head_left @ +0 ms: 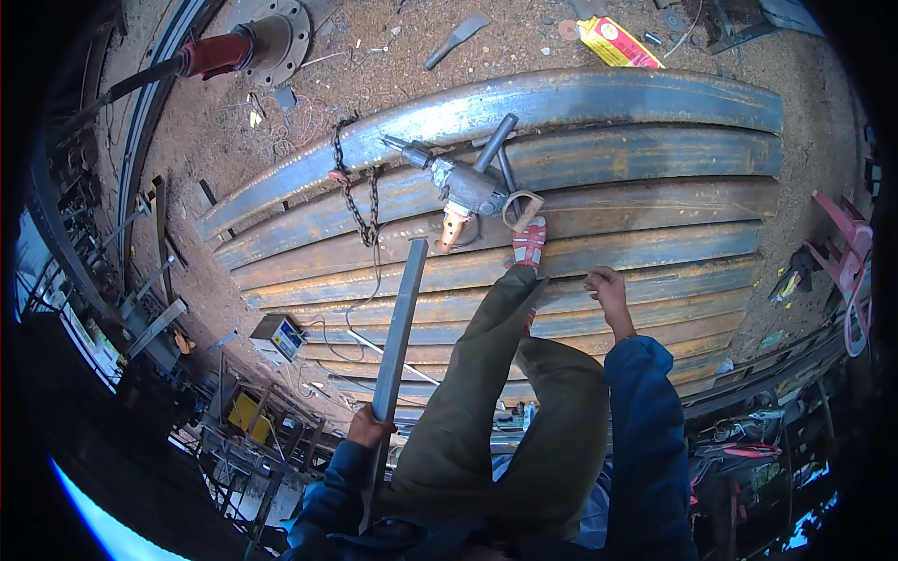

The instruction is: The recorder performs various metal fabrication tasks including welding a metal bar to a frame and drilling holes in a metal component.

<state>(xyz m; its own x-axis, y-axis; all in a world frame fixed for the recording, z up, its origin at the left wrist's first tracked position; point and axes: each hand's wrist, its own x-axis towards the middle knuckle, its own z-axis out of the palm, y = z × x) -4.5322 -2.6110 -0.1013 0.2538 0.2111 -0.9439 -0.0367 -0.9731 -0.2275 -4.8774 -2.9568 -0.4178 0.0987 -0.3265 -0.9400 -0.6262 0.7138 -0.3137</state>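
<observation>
My left hand is wrapped round the lower part of a long grey square steel tube, which stands up along the left side of my leg. My right hand hangs over the steel beams, to the right of my knee. Its fingers are curled together in a pinch, and whatever they may hold is too small to make out. Ahead, a large heavy-duty power drill with an orange-tan grip lies across the beams. A dark chain drapes over them left of the drill.
My red-and-white shoe is on the beams by the drill. A small box-shaped machine with a cable stands left. A red pipe with a flange, a flat metal piece and a yellow-red packet lie beyond. A pink chair is right.
</observation>
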